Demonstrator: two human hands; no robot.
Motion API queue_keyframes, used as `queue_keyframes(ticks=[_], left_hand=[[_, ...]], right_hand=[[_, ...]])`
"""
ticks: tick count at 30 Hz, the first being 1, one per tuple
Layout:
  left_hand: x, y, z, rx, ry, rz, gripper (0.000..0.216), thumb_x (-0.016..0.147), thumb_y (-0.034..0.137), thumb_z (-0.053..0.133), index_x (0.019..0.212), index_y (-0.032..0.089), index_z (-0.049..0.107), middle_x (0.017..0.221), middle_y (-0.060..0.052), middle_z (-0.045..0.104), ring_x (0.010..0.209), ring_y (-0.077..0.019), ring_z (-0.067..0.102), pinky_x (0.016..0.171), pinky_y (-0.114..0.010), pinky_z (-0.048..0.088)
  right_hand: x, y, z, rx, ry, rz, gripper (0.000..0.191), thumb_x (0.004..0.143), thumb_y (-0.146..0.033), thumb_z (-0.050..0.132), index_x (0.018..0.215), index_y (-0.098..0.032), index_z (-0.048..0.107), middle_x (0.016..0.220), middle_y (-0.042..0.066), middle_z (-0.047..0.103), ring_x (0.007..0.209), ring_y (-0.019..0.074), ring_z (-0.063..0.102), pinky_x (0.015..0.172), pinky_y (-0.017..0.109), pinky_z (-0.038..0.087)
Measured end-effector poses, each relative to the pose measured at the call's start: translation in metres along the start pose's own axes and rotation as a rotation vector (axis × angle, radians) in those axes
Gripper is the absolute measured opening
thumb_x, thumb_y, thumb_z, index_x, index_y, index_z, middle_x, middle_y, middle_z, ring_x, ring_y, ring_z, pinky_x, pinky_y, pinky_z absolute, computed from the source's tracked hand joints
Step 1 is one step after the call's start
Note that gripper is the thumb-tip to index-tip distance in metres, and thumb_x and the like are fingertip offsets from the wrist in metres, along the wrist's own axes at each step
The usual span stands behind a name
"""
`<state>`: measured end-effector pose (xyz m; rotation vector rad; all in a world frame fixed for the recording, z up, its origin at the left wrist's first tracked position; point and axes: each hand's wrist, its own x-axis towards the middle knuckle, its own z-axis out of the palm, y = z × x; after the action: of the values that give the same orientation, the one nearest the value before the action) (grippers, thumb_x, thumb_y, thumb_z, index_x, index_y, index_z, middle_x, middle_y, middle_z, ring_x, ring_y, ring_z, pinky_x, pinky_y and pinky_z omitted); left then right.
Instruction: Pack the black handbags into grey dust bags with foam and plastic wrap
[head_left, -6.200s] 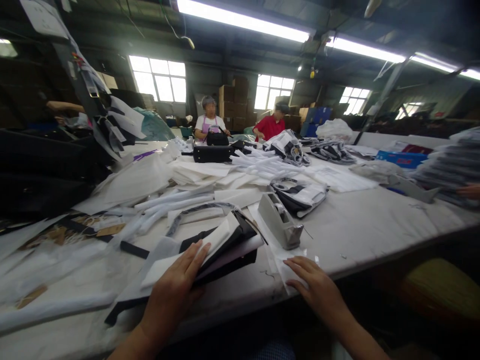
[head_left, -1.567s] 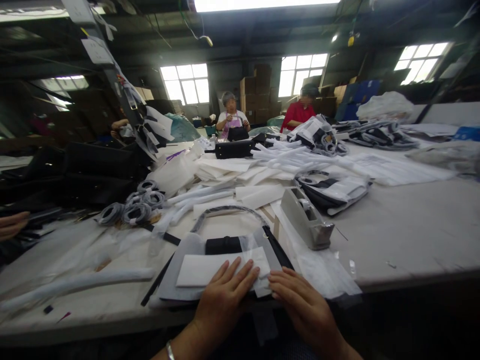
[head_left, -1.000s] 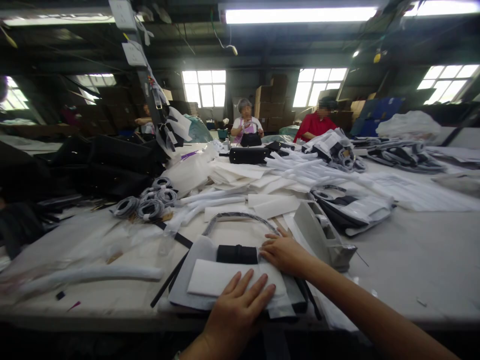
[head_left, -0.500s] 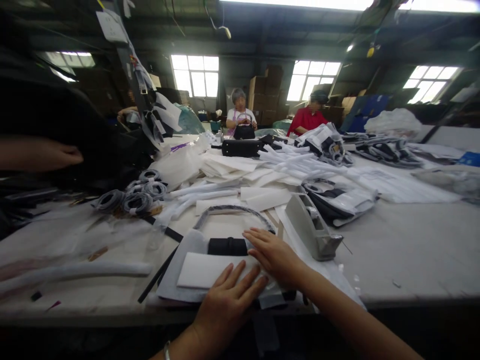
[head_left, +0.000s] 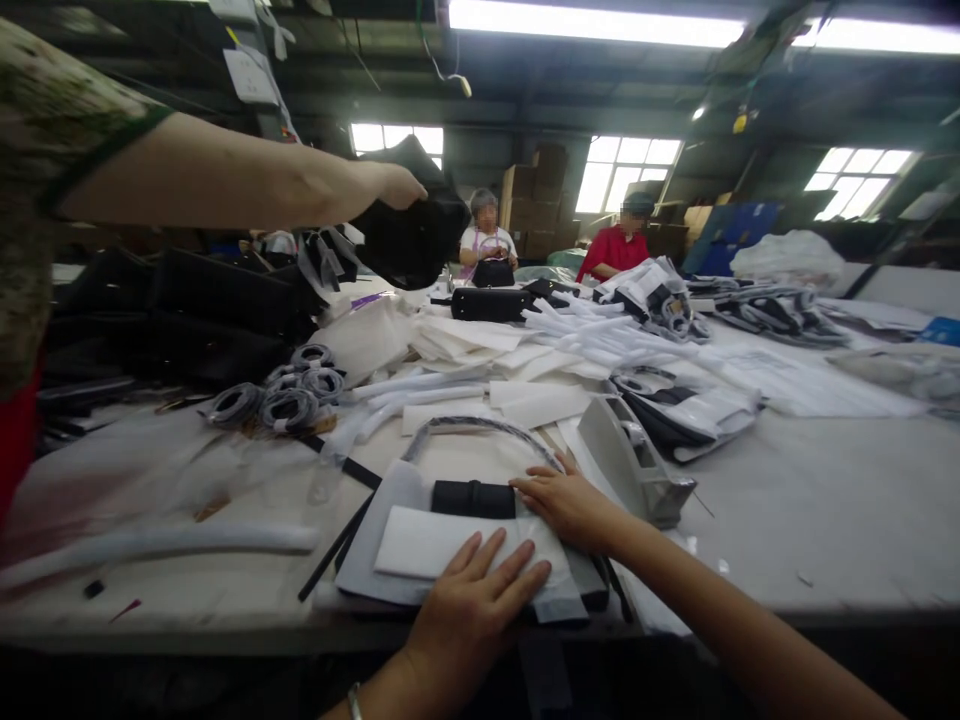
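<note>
A black handbag [head_left: 474, 500] lies flat at the table's front edge, partly covered by a pale sheet. Its wrapped handle [head_left: 480, 425] arches toward the far side. Across the bag rests a white foam piece [head_left: 420, 543], and my left hand [head_left: 484, 590] presses on it with fingers spread. My right hand [head_left: 570, 502] is stretched flat over the bag's right side, by the black flap and the handle's end. Clear film or tape [head_left: 562, 597] shows between and below the hands. To the right stands a grey tape dispenser [head_left: 637, 465].
Rolled, wrapped straps [head_left: 289, 405] lie to the left, near a pile of black bags [head_left: 217, 310]. White foam sheets [head_left: 465, 345] cover the middle. Another wrapped bag [head_left: 675, 405] lies right. A co-worker's arm [head_left: 255, 175] reaches in from the left, holding a black item [head_left: 412, 225].
The co-worker's arm has swung in from the left, carrying the black item toward the middle. My view has shifted slightly. My left hand stays on the foam; my right hand has barely moved.
</note>
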<state>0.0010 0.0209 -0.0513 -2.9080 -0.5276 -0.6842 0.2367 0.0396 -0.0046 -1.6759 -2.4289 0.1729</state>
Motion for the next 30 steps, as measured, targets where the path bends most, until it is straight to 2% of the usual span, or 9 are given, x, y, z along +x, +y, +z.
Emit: queue_keyframes(ticks=[3, 6, 9, 11, 12, 16, 19, 23, 30], left_hand=[[0.001, 0.0, -0.001, -0.048, -0.047, -0.006, 0.047, 0.099, 0.042, 0.054, 0.144, 0.032, 0.046, 0.146, 0.005, 0.052, 0.128, -0.0299, 0.057, 0.104, -0.048, 0.05], [0.0, 0.001, -0.002, -0.08, -0.078, -0.029, 0.051, 0.098, 0.043, 0.056, 0.146, 0.033, 0.043, 0.148, 0.005, 0.051, 0.13, -0.0297, 0.055, 0.106, -0.05, 0.048], [-0.002, 0.002, -0.002, -0.095, -0.081, -0.051, 0.052, 0.098, 0.043, 0.055, 0.147, 0.034, 0.041, 0.149, 0.006, 0.048, 0.132, -0.0297, 0.053, 0.107, -0.051, 0.047], [-0.003, 0.002, -0.002, -0.105, -0.083, -0.054, 0.054, 0.097, 0.042, 0.057, 0.148, 0.035, 0.04, 0.15, 0.006, 0.047, 0.133, -0.03, 0.051, 0.108, -0.05, 0.046], [-0.003, 0.002, -0.002, -0.108, -0.086, -0.051, 0.056, 0.096, 0.041, 0.059, 0.148, 0.034, 0.04, 0.151, 0.006, 0.046, 0.134, -0.0299, 0.05, 0.109, -0.05, 0.046], [-0.002, 0.002, -0.005, -0.094, -0.106, -0.043, 0.066, 0.091, 0.038, 0.067, 0.149, 0.033, 0.037, 0.151, 0.004, 0.046, 0.135, -0.0297, 0.049, 0.11, -0.05, 0.044], [0.0, 0.002, -0.008, -0.069, -0.128, -0.035, 0.07, 0.088, 0.038, 0.07, 0.149, 0.031, 0.038, 0.151, 0.001, 0.047, 0.135, -0.0311, 0.049, 0.109, -0.052, 0.044], [0.001, 0.004, -0.01, -0.055, -0.154, -0.032, 0.071, 0.088, 0.037, 0.071, 0.15, 0.031, 0.036, 0.152, -0.001, 0.046, 0.136, -0.0311, 0.048, 0.11, -0.052, 0.044], [0.001, 0.005, -0.012, -0.084, -0.17, -0.065, 0.067, 0.09, 0.034, 0.069, 0.149, 0.034, 0.037, 0.153, 0.001, 0.045, 0.137, -0.0309, 0.046, 0.112, -0.052, 0.041]], right_hand=[[-0.018, -0.002, -0.001, 0.016, 0.056, 0.001, 0.03, 0.099, -0.019, 0.048, 0.122, -0.026, 0.066, 0.122, 0.007, 0.071, 0.132, 0.0284, 0.052, 0.114, 0.061, 0.027], [-0.061, -0.016, -0.001, 0.03, 0.183, 0.019, 0.03, 0.099, -0.017, 0.045, 0.119, -0.024, 0.067, 0.131, 0.009, 0.066, 0.132, 0.0267, 0.051, 0.113, 0.055, 0.034], [-0.119, -0.041, 0.013, 0.093, 0.483, 0.02, 0.028, 0.098, -0.015, 0.05, 0.122, -0.021, 0.063, 0.12, 0.01, 0.07, 0.115, 0.0206, 0.063, 0.097, 0.037, 0.052], [-0.149, -0.059, 0.031, 0.048, 0.589, -0.066, 0.026, 0.095, -0.015, 0.059, 0.12, -0.019, 0.064, 0.11, 0.008, 0.074, 0.104, 0.0189, 0.068, 0.089, 0.03, 0.056], [-0.158, -0.066, 0.042, -0.017, 0.588, -0.107, 0.026, 0.095, -0.016, 0.059, 0.121, -0.018, 0.065, 0.109, 0.008, 0.075, 0.101, 0.0189, 0.068, 0.087, 0.029, 0.056], [-0.155, -0.082, 0.08, -0.223, 0.594, -0.17, 0.035, 0.103, -0.012, 0.038, 0.117, -0.018, 0.069, 0.106, 0.006, 0.077, 0.095, 0.0185, 0.069, 0.083, 0.033, 0.053], [-0.135, -0.083, 0.091, -0.189, 0.701, -0.172, 0.033, 0.103, -0.012, 0.039, 0.102, -0.019, 0.072, 0.094, 0.004, 0.078, 0.085, 0.0171, 0.068, 0.079, 0.033, 0.05], [-0.128, -0.087, 0.086, -0.102, 0.729, -0.165, 0.021, 0.098, -0.011, 0.051, 0.093, -0.019, 0.07, 0.08, 0.001, 0.076, 0.075, 0.0149, 0.066, 0.073, 0.032, 0.048], [-0.152, -0.105, 0.072, 0.003, 0.714, -0.159, 0.019, 0.095, -0.008, 0.054, 0.094, -0.019, 0.069, 0.075, -0.001, 0.074, 0.067, 0.0145, 0.065, 0.075, 0.034, 0.053]])
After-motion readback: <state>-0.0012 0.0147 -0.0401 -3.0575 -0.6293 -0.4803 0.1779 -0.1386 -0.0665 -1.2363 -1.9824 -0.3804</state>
